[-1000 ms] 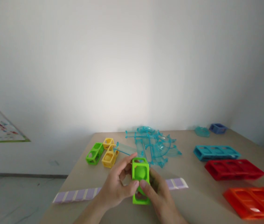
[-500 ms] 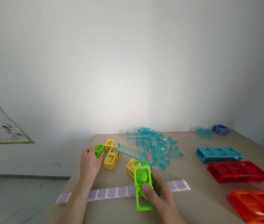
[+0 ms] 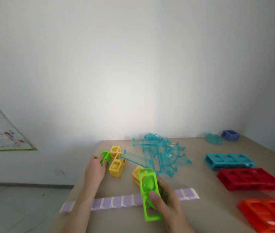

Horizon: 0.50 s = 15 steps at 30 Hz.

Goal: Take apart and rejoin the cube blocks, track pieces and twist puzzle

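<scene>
In the head view, my right hand (image 3: 168, 204) grips a bright green double-cube block (image 3: 149, 186), thumb on its near side, held above the purple strip. Over at the table's left edge, my left hand (image 3: 95, 171) has its fingers closed round a small green cube block (image 3: 105, 156), which is partly covered by them. Right beside that cube lie a yellow cube block (image 3: 115, 151) and a longer yellow block (image 3: 117, 165). Another yellow block (image 3: 137, 175) sits behind the green double block and is partly hidden by it.
Clear teal track pieces (image 3: 160, 152) lie heaped mid-table. To the right are a teal triple block (image 3: 229, 161), a red one (image 3: 249, 179) and an orange one (image 3: 268, 213). A blue block (image 3: 230, 135) stands at the back. A purple strip (image 3: 118, 201) crosses the front.
My left hand and the small green cube have shifted slightly to the right, and the cube shows a little more. The green double block has tilted a little in my right hand.
</scene>
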Each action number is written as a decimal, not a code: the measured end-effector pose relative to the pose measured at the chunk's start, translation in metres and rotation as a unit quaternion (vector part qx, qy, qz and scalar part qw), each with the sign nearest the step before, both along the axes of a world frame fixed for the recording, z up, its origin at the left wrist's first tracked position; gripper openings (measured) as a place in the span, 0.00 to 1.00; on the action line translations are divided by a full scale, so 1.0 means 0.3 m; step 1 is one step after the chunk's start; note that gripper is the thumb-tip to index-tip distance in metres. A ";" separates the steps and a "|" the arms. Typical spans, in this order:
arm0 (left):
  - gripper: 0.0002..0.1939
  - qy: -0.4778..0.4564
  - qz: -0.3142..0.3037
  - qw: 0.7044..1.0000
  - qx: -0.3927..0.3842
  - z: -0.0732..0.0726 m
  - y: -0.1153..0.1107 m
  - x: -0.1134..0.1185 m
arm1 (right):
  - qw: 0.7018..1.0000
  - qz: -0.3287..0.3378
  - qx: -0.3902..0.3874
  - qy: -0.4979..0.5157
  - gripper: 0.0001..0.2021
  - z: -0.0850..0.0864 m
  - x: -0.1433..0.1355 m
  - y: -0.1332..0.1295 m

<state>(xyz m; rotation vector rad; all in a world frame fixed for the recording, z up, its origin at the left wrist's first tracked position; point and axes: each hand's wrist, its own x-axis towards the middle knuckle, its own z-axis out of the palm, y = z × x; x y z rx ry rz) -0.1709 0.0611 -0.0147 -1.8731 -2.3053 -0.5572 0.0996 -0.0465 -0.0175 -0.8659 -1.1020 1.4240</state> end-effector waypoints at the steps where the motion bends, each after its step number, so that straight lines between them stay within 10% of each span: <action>1: 0.21 0.004 -0.002 1.000 -0.007 0.003 -0.004 0.002 | 1.000 -0.001 0.004 -0.002 0.19 -0.001 0.000 0.001; 15: 0.22 -0.026 0.042 0.999 0.010 0.039 -0.032 0.023 | 1.000 0.008 0.026 -0.011 0.17 0.003 0.005 -0.002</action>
